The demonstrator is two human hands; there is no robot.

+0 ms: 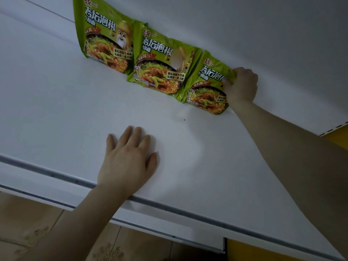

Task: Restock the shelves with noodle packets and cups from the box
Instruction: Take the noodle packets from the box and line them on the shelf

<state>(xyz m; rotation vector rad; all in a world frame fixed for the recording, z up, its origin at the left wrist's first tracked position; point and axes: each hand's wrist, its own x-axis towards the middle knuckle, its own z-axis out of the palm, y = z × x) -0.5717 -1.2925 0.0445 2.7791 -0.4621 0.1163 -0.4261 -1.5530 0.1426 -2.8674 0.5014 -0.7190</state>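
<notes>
Three green noodle packets stand in a row against the back wall of a white shelf. The left packet and the middle packet lean on the wall untouched. My right hand is far back on the shelf and grips the upper right corner of the right packet, which stands upright on the shelf surface. My left hand lies flat on the shelf near its front edge, palm down, fingers spread, holding nothing. The box is out of sight.
The shelf's front edge carries a grey price rail. A second white shelf edge shows below it, over a tan tiled floor. A yellow panel sits at the right end of the shelf.
</notes>
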